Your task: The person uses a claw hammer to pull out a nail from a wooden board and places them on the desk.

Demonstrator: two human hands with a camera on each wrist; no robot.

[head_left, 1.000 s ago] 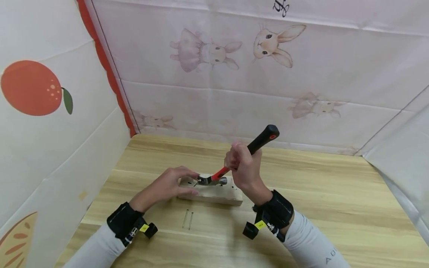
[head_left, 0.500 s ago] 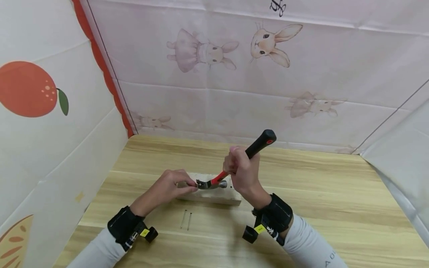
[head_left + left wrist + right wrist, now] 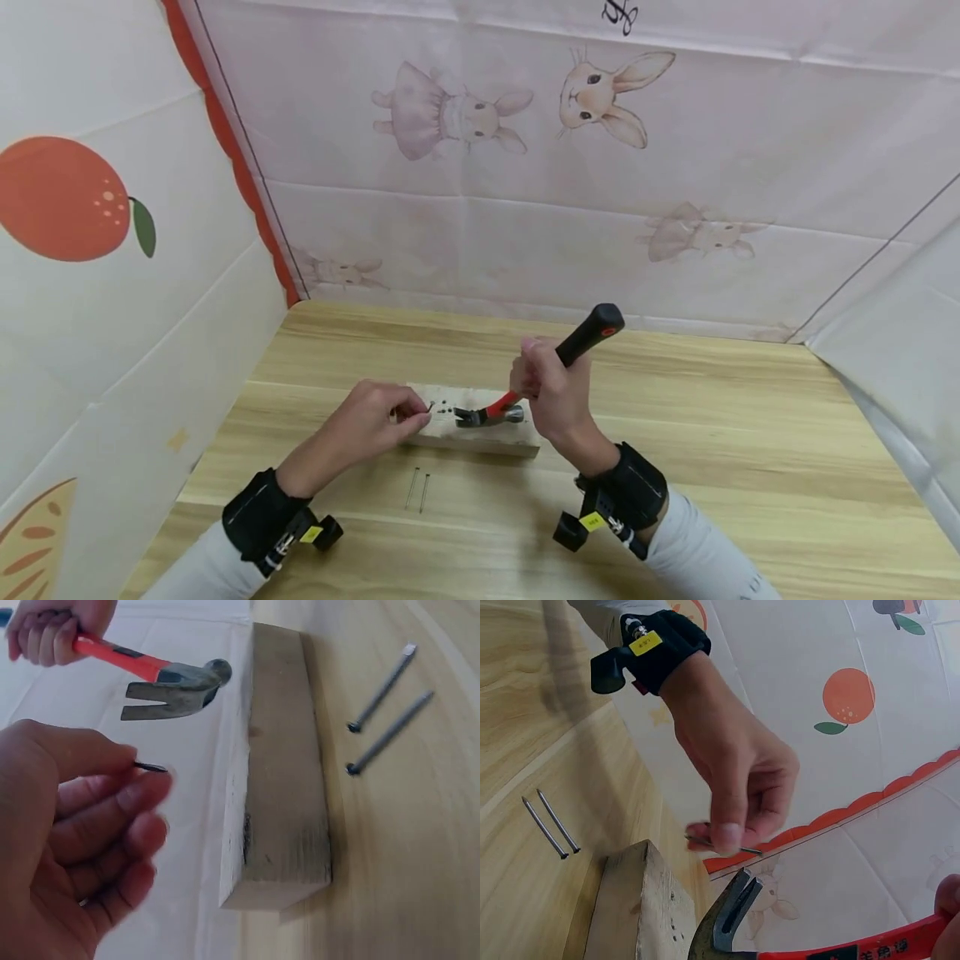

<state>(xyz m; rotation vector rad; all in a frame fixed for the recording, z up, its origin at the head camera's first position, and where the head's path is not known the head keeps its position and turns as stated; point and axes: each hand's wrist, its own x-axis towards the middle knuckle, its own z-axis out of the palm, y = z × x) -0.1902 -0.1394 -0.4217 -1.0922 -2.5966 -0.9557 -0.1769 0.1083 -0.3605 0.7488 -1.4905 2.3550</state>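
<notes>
Between thumb and index finger, my left hand (image 3: 367, 425) pinches a nail (image 3: 152, 766), seen lying crosswise in the right wrist view. That hand is over the left end of a pale wood block (image 3: 472, 444), apart from the hammer. My right hand (image 3: 557, 387) grips the red and black handle of a claw hammer (image 3: 480, 417) with the handle slanting up to the right. Its steel head is above the block in the head view, claw pointing left toward the left hand. Several small dark holes (image 3: 444, 407) show in the block's top.
Two more nails (image 3: 418, 490) lie side by side on the wooden table (image 3: 712, 467), in front of the block. Printed cloth walls (image 3: 480, 250) rise behind the table and at its left.
The left fingers, at first spread near the hammer claw, closed on the nail at the claw and drew it away leftward. The hammer has shifted slightly right.
</notes>
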